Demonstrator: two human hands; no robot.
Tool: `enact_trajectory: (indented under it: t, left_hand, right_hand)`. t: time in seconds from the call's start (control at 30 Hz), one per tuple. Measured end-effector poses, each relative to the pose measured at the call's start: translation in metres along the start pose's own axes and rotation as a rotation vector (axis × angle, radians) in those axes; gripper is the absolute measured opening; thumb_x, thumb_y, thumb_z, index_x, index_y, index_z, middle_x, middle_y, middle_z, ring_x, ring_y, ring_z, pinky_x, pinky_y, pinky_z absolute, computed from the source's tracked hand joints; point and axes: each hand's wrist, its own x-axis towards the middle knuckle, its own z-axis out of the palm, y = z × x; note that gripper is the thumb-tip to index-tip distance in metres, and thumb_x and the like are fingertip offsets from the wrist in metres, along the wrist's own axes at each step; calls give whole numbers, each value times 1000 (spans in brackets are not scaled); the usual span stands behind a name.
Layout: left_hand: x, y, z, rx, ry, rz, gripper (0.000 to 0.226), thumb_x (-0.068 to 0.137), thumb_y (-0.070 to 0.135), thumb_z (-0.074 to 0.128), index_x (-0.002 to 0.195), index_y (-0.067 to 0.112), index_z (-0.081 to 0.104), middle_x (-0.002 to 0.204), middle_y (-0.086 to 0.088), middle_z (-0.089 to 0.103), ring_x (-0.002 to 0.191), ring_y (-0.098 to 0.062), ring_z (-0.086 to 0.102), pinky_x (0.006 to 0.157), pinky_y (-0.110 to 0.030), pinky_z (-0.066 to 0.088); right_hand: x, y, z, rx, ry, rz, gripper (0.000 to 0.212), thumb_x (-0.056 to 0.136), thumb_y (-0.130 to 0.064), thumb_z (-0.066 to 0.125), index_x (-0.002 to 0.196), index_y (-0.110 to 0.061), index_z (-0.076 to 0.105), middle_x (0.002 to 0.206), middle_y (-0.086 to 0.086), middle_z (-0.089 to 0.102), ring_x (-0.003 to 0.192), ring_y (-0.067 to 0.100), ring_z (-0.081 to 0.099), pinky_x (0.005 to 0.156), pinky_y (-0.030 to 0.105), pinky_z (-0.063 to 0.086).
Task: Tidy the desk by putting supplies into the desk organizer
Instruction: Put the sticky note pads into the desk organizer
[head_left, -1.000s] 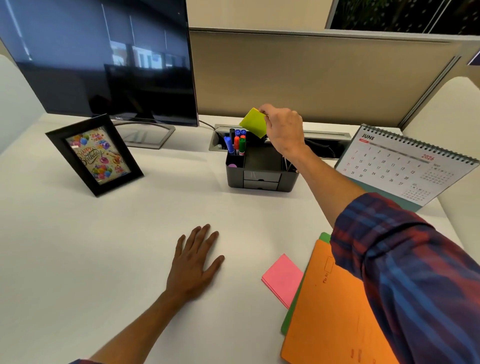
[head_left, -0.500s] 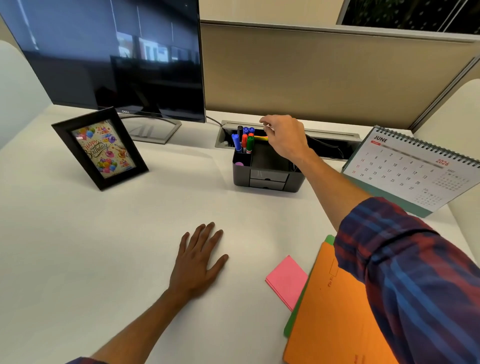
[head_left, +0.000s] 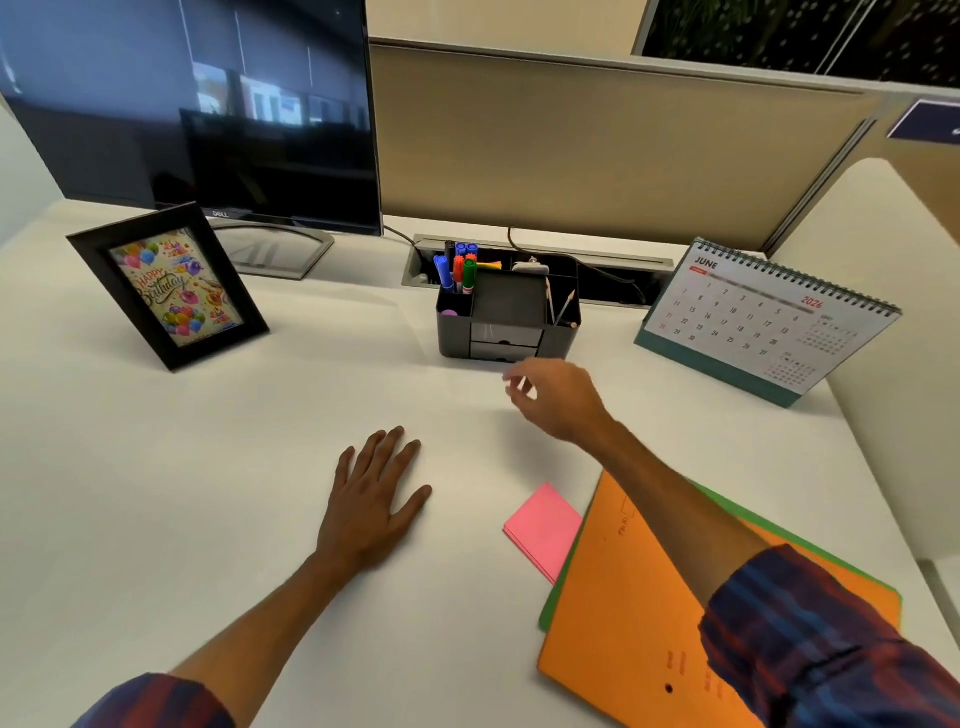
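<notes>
Hands (head_left: 558, 397) pause between items: the right hand hovers just in front of the black desk organizer (head_left: 506, 317) at the far middle of the bench (head_left: 208, 467), its grip loose and holding nothing. The left hand (head_left: 371, 499) rests flat, fingers spread, on the near bench. Markers (head_left: 457, 267), a yellow-green sticky pad (head_left: 490, 266) and pencils (head_left: 563, 309) stand in the organizer's compartments. A pink sticky pad (head_left: 543, 527) lies loose to the near right, touching the orange folder (head_left: 649, 597) on a green folder (head_left: 553, 608). The next move looks like a pinch on the pink pad's free edge.
</notes>
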Motion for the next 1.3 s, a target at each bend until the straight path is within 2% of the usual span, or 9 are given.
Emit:
enact_trajectory:
  t: [0.17, 0.37, 0.5, 0.63, 0.77, 0.9, 1.0, 1.3]
  left_hand:
    - [0, 0, 0, 5, 1, 1, 63, 94, 61, 26, 149, 32, 29, 160, 8, 19, 148, -13, 12, 119, -41, 6]
    - [0, -1, 2, 2, 7, 2, 63, 94, 62, 25, 149, 32, 30, 160, 8, 20, 148, -14, 13, 119, -42, 7]
    - [-1, -2, 4, 2, 7, 4, 63, 94, 61, 26, 149, 32, 30, 160, 8, 20, 148, -13, 13, 119, -42, 8]
    - [-1, -3, 4, -2, 5, 3, 63, 94, 61, 27, 149, 32, 29, 160, 8, 19, 148, -13, 11, 120, -41, 6]
    - [-1, -3, 4, 0, 11, 5, 63, 94, 61, 26, 149, 33, 29, 160, 8, 20, 148, -12, 11, 120, -41, 7]
    - [-1, -3, 4, 11, 9, 3, 62, 94, 61, 26, 149, 34, 28, 160, 9, 19, 148, -12, 10, 120, -41, 7]
    - [-2, -3, 4, 12, 7, 4, 62, 94, 61, 26, 150, 34, 27, 160, 9, 18, 148, -11, 9, 120, -40, 6]
    - [-1, -4, 5, 15, 9, 8, 62, 94, 61, 26, 149, 34, 27, 160, 9, 18, 148, -12, 10, 119, -40, 5]
  right_hand:
    - [-38, 2, 13, -69, -291, 13, 26, 93, -35, 56, 116, -25, 64, 113, -5, 65, 100, 17, 59, 80, 31, 45]
    - [-75, 3, 20, 2, -442, 26, 31, 92, -46, 53, 117, -30, 64, 122, -9, 54, 108, 16, 55, 81, 31, 44]
    - [-89, 2, 9, -84, -555, 6, 60, 78, -62, 64, 131, -36, 52, 143, -11, 38, 123, 14, 45, 93, 32, 42]
    - [-96, 1, 5, -122, -578, 3, 74, 68, -58, 76, 134, -37, 48, 146, -12, 34, 124, 14, 43, 90, 31, 45]
    - [-97, 0, 7, -92, -565, 6, 62, 69, -47, 80, 124, -32, 54, 132, -9, 43, 115, 15, 47, 83, 32, 46]
    - [-95, 4, 9, 57, -581, 68, 52, 68, -40, 83, 110, -26, 56, 115, -8, 48, 100, 13, 48, 75, 28, 42]
    - [-91, 7, 10, 138, -583, 111, 45, 69, -34, 83, 102, -25, 54, 110, -6, 54, 99, 16, 49, 76, 29, 43]
    - [-69, 9, 1, 284, -521, 128, 21, 78, -21, 77, 99, -21, 72, 95, -4, 67, 86, 10, 59, 75, 26, 49]
